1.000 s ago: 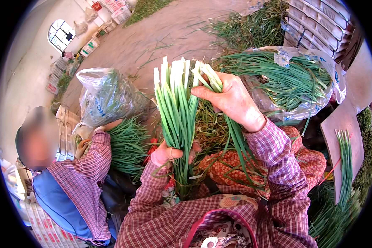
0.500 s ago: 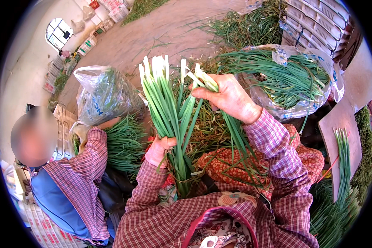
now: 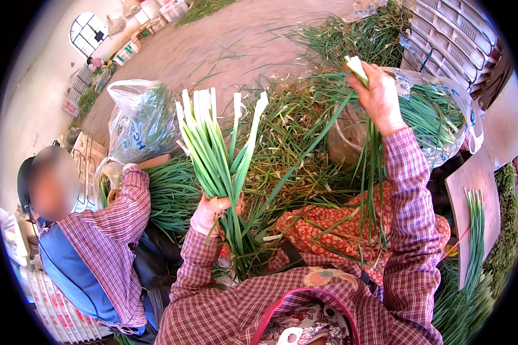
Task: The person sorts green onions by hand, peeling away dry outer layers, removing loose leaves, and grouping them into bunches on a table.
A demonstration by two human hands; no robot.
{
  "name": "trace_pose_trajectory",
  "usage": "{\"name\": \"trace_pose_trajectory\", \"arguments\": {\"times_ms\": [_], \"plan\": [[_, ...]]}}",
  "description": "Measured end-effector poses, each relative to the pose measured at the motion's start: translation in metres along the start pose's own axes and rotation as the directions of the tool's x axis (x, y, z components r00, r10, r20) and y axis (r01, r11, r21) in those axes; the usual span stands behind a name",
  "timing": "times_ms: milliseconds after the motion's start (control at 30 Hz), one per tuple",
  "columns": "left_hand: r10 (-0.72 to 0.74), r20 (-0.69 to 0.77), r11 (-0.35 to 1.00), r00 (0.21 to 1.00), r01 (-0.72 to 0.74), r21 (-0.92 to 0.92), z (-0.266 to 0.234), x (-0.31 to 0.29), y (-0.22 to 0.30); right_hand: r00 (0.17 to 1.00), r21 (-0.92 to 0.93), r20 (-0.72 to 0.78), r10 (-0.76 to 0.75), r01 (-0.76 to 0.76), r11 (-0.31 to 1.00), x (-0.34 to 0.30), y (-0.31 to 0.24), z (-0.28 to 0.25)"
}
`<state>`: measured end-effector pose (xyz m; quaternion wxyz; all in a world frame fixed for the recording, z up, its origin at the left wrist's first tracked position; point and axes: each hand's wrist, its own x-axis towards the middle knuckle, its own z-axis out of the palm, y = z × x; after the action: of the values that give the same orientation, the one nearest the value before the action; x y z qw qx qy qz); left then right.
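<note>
My left hand is closed round a bunch of Chinese chives, held upright with the white stem ends at the top and green leaves hanging below. Out to the right, well apart from that bunch, my right hand grips a smaller clump of chives by its white ends. Its long leaves trail down toward the patterned red cloth over my lap. One long leaf slants from this clump back toward the left bunch.
Loose leaves and trimmings cover the ground ahead. An open plastic bag of chives stands right, beside stacked white crates. A board with a few chives is at far right. At left, a co-worker sits near a filled bag.
My right hand has moved right and forward, away from the left bunch, drawing its clump along. My left hand has shifted slightly left with its bunch.
</note>
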<state>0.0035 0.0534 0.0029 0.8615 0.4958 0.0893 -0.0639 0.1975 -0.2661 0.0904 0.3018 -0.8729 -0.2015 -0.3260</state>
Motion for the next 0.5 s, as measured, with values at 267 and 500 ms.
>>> {"name": "trace_pose_trajectory", "arguments": {"times_ms": [267, 500], "plan": [[0.056, -0.062, 0.994, 0.996, -0.05, 0.1, 0.018, 0.005, -0.004, 0.833, 0.653, 0.532, 0.148, -0.516, 0.554, -0.034, -0.098, 0.024], [0.049, 0.004, 0.998, 0.999, -0.05, 0.033, 0.042, 0.002, 0.004, 0.98, 0.617, 0.172, 0.101, -0.187, 0.765, -0.031, -0.091, 0.031]]}}
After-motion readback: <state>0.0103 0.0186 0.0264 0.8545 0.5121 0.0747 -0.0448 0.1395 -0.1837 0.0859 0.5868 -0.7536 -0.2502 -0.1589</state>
